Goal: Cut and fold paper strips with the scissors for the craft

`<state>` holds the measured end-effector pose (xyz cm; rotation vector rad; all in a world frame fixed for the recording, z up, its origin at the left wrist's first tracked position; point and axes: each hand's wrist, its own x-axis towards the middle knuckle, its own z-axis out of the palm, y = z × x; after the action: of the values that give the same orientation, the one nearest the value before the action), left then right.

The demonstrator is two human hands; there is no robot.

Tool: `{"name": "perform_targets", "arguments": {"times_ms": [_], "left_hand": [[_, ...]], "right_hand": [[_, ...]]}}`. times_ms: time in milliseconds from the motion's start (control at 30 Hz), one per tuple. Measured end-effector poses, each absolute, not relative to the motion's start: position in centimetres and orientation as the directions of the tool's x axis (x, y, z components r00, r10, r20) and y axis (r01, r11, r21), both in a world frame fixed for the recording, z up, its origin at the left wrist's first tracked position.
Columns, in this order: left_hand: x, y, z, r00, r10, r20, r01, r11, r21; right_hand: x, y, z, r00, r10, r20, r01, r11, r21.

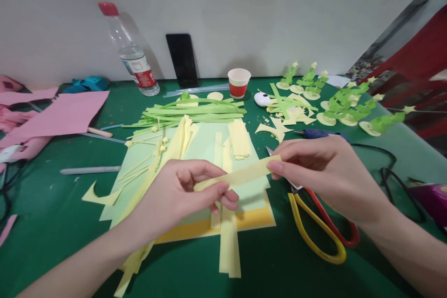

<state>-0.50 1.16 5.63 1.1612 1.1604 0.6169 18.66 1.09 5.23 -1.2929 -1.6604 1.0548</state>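
Note:
A pale yellow paper strip is stretched between my two hands above the stacked paper sheets. My left hand pinches its left end between thumb and fingers. At the strip's right end, my right hand grips it between thumb and forefinger. Beneath lie long yellow strips and pale green sheets with an orange-edged sheet. Scissors with yellow and red handles rest under and beside my right hand, their blades partly hidden.
Green strips, a paper cup, a bottle and a black phone stand or lie at the back. Small green spiral pieces with stars are at the right, near a black cable. Pink sheets lie left.

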Motion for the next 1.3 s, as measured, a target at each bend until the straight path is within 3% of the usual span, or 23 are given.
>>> {"name": "perform_targets", "arguments": {"times_ms": [233, 400, 500, 733, 1000, 1133, 1300], "left_hand": [[-0.9, 1.8, 4.6, 0.322, 0.895, -0.309, 0.177, 0.264, 0.948], [-1.0, 1.9, 4.8, 0.359, 0.869, -0.340, 0.225, 0.273, 0.935], [-1.0, 2.0, 4.9, 0.408, 0.832, -0.377, 0.227, 0.307, 0.924], [-1.3, 2.4, 4.5, 0.395, 0.845, -0.359, 0.199, 0.303, 0.932], [-2.0, 2.4, 3.9, 0.386, 0.891, -0.240, -0.009, 0.264, 0.965], [-1.9, 2.2, 3.6, 0.402, 0.894, -0.198, -0.069, 0.245, 0.967], [-1.6, 2.1, 3.9, 0.365, 0.921, -0.136, -0.060, 0.170, 0.984]], "right_hand": [[19.0, 1.7, 5.0, -0.281, 0.959, -0.029, 0.285, 0.054, -0.957], [19.3, 2.3, 5.2, -0.372, 0.893, -0.255, 0.267, -0.161, -0.950], [19.2, 2.3, 5.0, -0.414, 0.853, -0.319, 0.245, -0.234, -0.941], [19.1, 2.0, 4.8, -0.439, 0.840, -0.320, 0.121, -0.297, -0.947], [19.7, 2.8, 5.2, -0.440, 0.848, -0.295, -0.009, -0.332, -0.943], [19.9, 2.7, 5.6, -0.441, 0.840, -0.316, 0.015, -0.345, -0.939], [20.6, 2.6, 6.1, -0.453, 0.837, -0.307, 0.170, -0.257, -0.951]]}}
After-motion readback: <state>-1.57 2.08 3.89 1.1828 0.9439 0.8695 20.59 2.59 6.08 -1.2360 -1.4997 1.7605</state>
